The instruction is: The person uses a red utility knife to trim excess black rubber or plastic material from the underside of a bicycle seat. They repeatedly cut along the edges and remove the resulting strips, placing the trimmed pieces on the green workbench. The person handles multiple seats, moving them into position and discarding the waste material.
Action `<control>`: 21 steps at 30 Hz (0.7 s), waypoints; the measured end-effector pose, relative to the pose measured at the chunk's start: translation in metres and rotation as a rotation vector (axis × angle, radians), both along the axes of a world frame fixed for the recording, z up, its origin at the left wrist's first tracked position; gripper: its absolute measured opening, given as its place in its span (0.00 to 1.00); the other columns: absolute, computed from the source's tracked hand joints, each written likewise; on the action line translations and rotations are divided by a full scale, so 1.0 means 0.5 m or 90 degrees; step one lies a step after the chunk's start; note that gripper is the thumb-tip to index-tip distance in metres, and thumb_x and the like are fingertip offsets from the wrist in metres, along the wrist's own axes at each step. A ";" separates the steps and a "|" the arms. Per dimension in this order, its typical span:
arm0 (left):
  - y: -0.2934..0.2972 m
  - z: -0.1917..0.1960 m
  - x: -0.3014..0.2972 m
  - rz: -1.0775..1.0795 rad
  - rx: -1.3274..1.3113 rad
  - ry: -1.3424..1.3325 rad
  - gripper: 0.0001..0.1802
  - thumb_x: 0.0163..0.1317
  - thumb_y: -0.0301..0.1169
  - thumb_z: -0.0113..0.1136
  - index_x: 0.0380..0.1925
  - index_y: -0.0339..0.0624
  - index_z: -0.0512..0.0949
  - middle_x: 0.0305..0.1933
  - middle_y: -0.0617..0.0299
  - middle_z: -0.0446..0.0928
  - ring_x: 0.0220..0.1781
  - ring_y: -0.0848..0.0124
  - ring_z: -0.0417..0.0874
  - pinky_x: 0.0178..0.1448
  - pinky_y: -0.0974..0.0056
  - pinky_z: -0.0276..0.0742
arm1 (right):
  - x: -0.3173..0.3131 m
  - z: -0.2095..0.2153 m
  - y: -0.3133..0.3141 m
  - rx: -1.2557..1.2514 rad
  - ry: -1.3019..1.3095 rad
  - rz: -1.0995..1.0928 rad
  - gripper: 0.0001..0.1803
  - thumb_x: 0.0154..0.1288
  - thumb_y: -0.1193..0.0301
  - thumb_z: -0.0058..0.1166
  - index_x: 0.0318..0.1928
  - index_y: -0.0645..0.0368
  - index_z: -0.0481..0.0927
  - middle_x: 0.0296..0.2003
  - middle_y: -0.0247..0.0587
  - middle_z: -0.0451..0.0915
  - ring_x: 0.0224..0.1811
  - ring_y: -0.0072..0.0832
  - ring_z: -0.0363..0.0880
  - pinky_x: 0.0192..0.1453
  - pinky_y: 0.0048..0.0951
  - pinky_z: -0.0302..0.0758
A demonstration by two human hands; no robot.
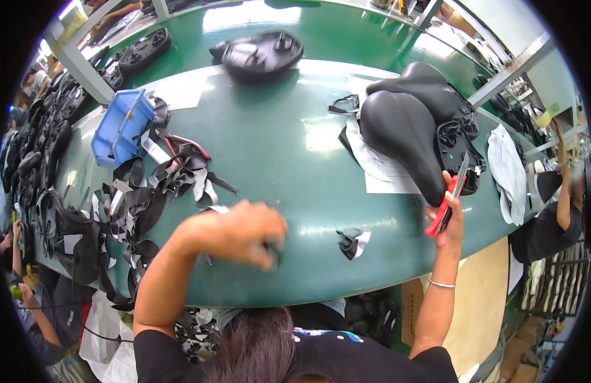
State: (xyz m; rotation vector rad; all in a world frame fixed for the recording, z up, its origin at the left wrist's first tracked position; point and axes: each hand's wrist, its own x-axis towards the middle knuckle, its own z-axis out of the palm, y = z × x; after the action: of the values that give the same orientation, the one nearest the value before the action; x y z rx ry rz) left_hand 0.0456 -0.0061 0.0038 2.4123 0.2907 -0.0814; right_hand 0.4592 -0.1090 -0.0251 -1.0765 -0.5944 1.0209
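Observation:
My right hand (450,220) is closed round a red-handled utility knife (447,207), its metal blade pointing up and away from me. Just beyond it lies a smooth black bicycle saddle (397,121), with another black saddle (423,86) behind. Over the near middle of the green table (276,147), my left hand (241,233) is smeared by motion. Something dark shows near its fingertips, but I cannot tell whether it is held. A small black-and-white scrap (353,244) lies between my hands. At the far side, an underside-up saddle (260,54) is blurred.
Black trimmings (142,191) are heaped on the left, beside a blue plastic bin (121,127). Many black saddles (49,134) crowd the far left. White cloth (506,172) lies at the right edge. A metal post (84,70) rises behind the bin. Other people work at both sides.

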 end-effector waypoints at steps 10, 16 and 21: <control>0.023 -0.039 0.153 0.339 0.157 -0.534 0.35 0.42 0.28 0.70 0.55 0.43 0.70 0.61 0.51 0.71 0.64 0.56 0.71 0.63 0.57 0.68 | -0.365 0.141 -0.010 -0.028 -0.090 0.402 0.22 0.50 0.71 0.59 0.47 0.71 0.78 0.31 0.53 0.81 0.17 0.25 0.73 0.21 0.24 0.73; 0.009 -0.017 0.121 0.449 -0.094 -0.619 0.27 0.44 0.24 0.68 0.49 0.39 0.75 0.48 0.55 0.80 0.51 0.69 0.81 0.56 0.64 0.74 | -0.319 0.152 -0.037 0.108 -0.155 0.320 0.27 0.62 0.64 0.56 0.56 0.72 0.68 0.25 0.47 0.78 0.14 0.24 0.72 0.17 0.21 0.74; -0.023 0.045 0.032 0.712 -0.416 -0.751 0.24 0.58 0.31 0.61 0.52 0.32 0.68 0.44 0.56 0.77 0.44 0.71 0.80 0.48 0.67 0.77 | -0.268 0.122 -0.031 -0.034 -0.295 0.064 0.21 0.72 0.68 0.46 0.60 0.63 0.62 0.31 0.40 0.76 0.21 0.16 0.70 0.19 0.18 0.72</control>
State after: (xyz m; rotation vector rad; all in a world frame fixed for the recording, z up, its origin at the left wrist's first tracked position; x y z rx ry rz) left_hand 0.0614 -0.0178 0.0261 1.0770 0.7984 1.4112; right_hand 0.3250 -0.1247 0.0361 -1.3544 -1.0066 0.8775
